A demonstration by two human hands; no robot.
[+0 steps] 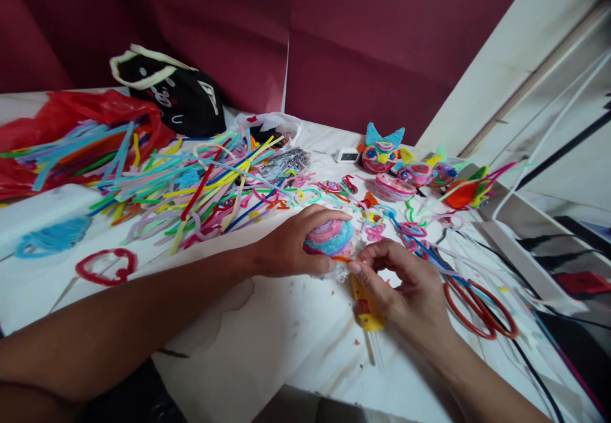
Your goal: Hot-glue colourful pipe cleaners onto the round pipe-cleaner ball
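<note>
- The left hand [286,248] and its long forearm are bare, with no sleeve showing.
- The right hand [405,289] is bare too, with short, pale fingernails.

The coiled pipe-cleaner dome [329,237] is a small rounded mound wound in rings of pink, light blue and purple. It sits just right of the frame's centre on the white table top, with its domed side up and tipped slightly toward the viewer, cupped by the left hand [286,245]. A short orange pipe-cleaner piece [341,259] lies along its lower right edge, touching it and pinched at the tips of the right hand [405,289].
</note>
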